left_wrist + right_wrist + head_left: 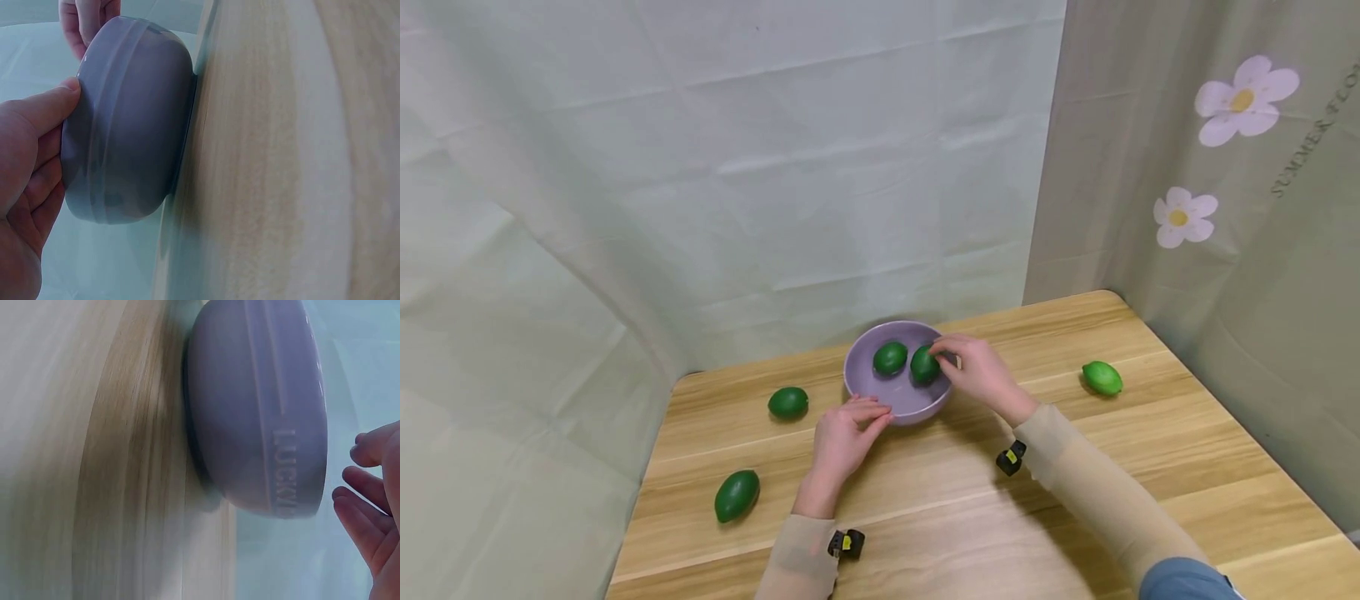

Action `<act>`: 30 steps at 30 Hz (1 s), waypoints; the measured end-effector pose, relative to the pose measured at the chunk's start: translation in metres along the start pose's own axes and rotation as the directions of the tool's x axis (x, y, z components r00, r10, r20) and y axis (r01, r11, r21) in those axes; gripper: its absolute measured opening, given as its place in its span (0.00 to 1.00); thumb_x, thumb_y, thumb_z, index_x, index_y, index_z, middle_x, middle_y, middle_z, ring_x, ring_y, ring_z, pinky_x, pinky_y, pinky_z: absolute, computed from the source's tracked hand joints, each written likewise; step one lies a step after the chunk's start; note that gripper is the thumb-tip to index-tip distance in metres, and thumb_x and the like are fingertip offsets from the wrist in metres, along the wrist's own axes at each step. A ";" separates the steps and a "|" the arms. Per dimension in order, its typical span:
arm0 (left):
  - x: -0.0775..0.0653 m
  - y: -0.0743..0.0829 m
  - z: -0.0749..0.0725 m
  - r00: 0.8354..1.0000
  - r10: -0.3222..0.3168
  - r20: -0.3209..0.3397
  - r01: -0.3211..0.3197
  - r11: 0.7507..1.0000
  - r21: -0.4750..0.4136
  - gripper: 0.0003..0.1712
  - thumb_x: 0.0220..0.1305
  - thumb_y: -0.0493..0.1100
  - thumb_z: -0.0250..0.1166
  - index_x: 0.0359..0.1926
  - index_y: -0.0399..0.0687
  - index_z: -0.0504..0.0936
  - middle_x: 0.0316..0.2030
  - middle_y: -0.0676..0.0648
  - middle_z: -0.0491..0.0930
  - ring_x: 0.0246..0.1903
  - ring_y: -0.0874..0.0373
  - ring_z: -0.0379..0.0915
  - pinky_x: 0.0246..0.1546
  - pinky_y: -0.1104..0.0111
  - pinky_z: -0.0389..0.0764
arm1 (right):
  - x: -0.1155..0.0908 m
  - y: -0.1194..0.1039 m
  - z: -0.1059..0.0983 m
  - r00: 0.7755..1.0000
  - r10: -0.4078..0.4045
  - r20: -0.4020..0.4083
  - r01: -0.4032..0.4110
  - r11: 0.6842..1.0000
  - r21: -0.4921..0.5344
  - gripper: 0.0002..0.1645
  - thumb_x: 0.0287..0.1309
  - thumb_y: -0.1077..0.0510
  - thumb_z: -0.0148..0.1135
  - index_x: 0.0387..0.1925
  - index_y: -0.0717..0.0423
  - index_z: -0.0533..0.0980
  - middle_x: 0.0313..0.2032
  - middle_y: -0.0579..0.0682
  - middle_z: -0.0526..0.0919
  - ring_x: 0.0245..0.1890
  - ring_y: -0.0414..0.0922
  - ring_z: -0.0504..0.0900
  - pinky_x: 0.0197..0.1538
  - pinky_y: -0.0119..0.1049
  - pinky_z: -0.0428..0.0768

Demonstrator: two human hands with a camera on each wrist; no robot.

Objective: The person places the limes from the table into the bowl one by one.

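You're in a small curtained-off nook, room type unclear: pale sheeting (820, 167) hangs behind & to L of your wood-grain worktop (917, 508), & a grey-brown curtain (1240, 333) w/ pale flowers (1242, 101) & "SUMMER FLO" lettering (1305, 152) closes the R side.

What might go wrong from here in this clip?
The left hand holds the near rim of the purple bowl; pressing down there might tip it. The bowl stands near the far edge of the table, so a push might slide it off. The right hand, close to the right green fruit, might knock it against the left green fruit.
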State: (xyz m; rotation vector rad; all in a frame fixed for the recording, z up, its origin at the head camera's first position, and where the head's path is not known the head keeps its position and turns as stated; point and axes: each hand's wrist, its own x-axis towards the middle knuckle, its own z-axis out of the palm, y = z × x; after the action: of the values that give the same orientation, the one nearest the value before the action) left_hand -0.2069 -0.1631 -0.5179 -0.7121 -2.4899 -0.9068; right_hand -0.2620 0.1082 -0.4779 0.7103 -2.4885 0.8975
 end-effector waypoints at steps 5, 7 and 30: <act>0.000 0.000 0.000 1.000 -0.013 0.005 0.013 1.000 0.002 0.09 0.59 0.52 0.74 0.39 0.59 0.92 0.38 0.60 0.88 0.48 0.64 0.82 0.63 0.67 0.73 | -0.003 0.002 -0.007 1.000 0.020 -0.022 -0.019 1.000 0.019 0.09 0.60 0.65 0.67 0.42 0.55 0.85 0.47 0.52 0.86 0.50 0.47 0.84 0.54 0.42 0.83; 0.000 0.000 0.000 1.000 -0.013 0.003 0.013 1.000 0.002 0.08 0.59 0.52 0.74 0.39 0.60 0.92 0.37 0.60 0.88 0.48 0.64 0.82 0.63 0.68 0.74 | -0.005 0.003 -0.009 0.999 0.024 -0.031 -0.023 1.000 0.013 0.08 0.62 0.64 0.66 0.42 0.55 0.85 0.47 0.50 0.87 0.50 0.46 0.84 0.54 0.41 0.83; 0.000 0.001 0.000 1.000 0.003 -0.002 -0.003 1.000 -0.025 0.10 0.59 0.51 0.74 0.39 0.54 0.92 0.37 0.59 0.88 0.48 0.61 0.83 0.64 0.63 0.74 | -0.030 0.021 -0.033 0.988 0.082 -0.127 -0.086 0.996 -0.026 0.10 0.63 0.63 0.65 0.44 0.53 0.85 0.47 0.51 0.87 0.48 0.49 0.85 0.51 0.45 0.85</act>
State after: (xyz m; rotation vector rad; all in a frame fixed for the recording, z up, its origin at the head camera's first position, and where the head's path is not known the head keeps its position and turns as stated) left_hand -0.2069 -0.1628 -0.5171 -0.7223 -2.4797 -0.9389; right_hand -0.2441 0.1541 -0.4792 0.5246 -2.4305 0.9017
